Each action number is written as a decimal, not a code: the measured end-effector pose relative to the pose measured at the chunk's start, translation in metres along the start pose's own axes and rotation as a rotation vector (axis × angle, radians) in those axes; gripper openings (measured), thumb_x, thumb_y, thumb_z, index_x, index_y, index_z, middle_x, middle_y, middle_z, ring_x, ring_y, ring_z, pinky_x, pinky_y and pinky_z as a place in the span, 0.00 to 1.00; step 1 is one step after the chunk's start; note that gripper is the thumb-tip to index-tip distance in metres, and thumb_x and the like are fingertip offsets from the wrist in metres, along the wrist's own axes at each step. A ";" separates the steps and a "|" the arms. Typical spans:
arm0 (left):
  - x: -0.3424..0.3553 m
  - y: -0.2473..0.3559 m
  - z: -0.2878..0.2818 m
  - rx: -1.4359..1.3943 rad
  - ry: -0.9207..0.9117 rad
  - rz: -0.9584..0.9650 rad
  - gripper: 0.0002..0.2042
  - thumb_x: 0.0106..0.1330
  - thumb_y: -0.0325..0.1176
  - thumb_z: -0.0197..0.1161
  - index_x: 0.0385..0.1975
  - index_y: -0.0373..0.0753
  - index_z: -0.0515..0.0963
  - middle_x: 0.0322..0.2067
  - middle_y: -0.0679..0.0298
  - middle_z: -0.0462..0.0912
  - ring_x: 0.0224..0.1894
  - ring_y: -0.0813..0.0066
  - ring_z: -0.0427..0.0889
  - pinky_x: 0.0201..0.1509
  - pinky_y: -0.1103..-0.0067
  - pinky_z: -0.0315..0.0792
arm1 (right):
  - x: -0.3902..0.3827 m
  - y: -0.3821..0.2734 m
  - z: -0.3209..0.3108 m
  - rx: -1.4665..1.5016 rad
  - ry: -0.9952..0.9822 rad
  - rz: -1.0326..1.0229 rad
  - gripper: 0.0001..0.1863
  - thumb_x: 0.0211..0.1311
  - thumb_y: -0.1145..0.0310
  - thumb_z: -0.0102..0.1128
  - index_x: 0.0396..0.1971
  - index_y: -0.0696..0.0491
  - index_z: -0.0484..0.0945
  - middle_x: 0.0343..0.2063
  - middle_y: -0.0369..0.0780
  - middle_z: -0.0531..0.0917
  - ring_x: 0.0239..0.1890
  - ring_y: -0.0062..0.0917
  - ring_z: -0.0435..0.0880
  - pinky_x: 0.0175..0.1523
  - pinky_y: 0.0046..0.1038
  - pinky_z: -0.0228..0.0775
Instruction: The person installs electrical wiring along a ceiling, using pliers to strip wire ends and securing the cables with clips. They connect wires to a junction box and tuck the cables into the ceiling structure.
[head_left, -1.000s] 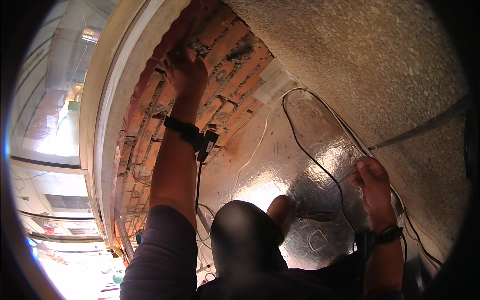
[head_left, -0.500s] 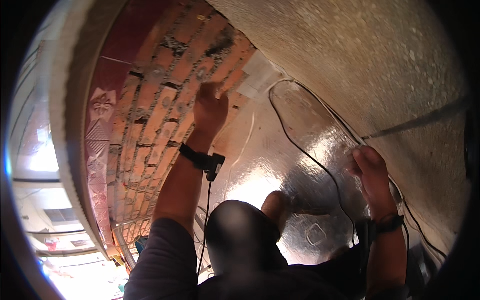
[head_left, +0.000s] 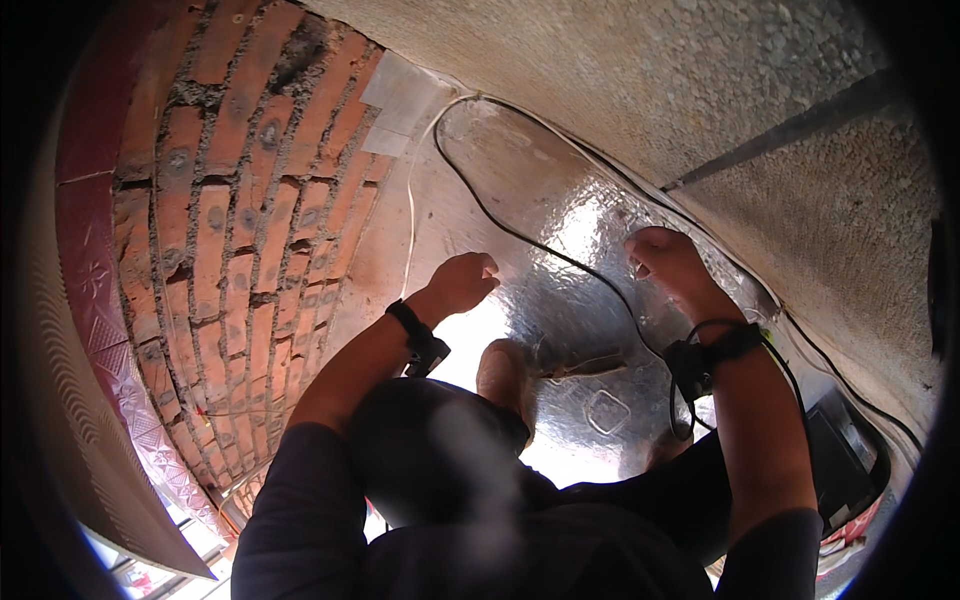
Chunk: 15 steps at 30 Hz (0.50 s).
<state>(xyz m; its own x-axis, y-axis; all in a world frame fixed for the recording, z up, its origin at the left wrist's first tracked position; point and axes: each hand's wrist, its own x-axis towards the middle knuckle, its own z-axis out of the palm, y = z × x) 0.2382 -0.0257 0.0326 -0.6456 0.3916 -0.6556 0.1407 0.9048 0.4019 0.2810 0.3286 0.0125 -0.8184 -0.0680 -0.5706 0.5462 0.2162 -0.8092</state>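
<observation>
My left hand is curled closed in front of the brick wall, over a shiny silver sheet. Whatever its fingers hold, if anything, is hidden. My right hand is also closed, with thumb and fingertips together; I cannot make out anything between them. A black cable loops across the silver sheet between the two hands, and it touches neither hand visibly. Both wrists carry a black strap with a small black device, the left device and the right device.
A brick wall with rough mortar rises on the left, edged by red patterned tiles. Coarse tan fabric slants across the upper right. A black bag-like object lies at lower right. My bent knee and foot are below.
My left hand has come down from the bricks toward the silver sheet. My right hand has moved up and left in the picture. The whole view has shifted, moving the wall leftward.
</observation>
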 end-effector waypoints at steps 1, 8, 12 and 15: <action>0.004 0.003 0.005 -0.006 -0.021 0.001 0.15 0.61 0.40 0.62 0.41 0.35 0.79 0.39 0.51 0.83 0.45 0.53 0.82 0.50 0.66 0.74 | 0.005 0.016 0.003 -0.100 -0.018 -0.075 0.11 0.61 0.65 0.62 0.34 0.58 0.81 0.25 0.34 0.81 0.25 0.18 0.78 0.32 0.23 0.71; 0.038 -0.002 0.024 -0.334 0.174 -0.089 0.17 0.63 0.36 0.60 0.48 0.34 0.74 0.40 0.53 0.84 0.45 0.58 0.83 0.47 0.70 0.75 | 0.003 0.072 0.029 -0.342 -0.064 -0.151 0.11 0.62 0.63 0.61 0.33 0.56 0.81 0.23 0.34 0.81 0.25 0.19 0.80 0.34 0.25 0.74; 0.050 -0.008 0.028 -0.569 0.249 -0.104 0.22 0.62 0.32 0.61 0.56 0.34 0.69 0.41 0.56 0.82 0.44 0.64 0.83 0.45 0.73 0.75 | 0.000 0.073 0.033 -0.314 -0.064 -0.179 0.12 0.62 0.62 0.60 0.35 0.57 0.82 0.26 0.37 0.83 0.28 0.22 0.82 0.37 0.26 0.75; 0.053 -0.008 0.027 -0.799 0.210 -0.189 0.23 0.63 0.32 0.61 0.58 0.33 0.69 0.41 0.58 0.81 0.43 0.66 0.82 0.44 0.75 0.75 | 0.000 0.071 0.033 -0.387 -0.051 -0.205 0.12 0.61 0.62 0.60 0.35 0.56 0.82 0.28 0.38 0.84 0.30 0.23 0.83 0.39 0.27 0.75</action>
<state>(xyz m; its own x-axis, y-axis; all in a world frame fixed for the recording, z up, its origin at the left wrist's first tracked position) 0.2231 -0.0073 -0.0228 -0.7425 0.1351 -0.6561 -0.5050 0.5306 0.6808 0.3260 0.3121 -0.0493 -0.8881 -0.1931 -0.4172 0.2583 0.5412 -0.8003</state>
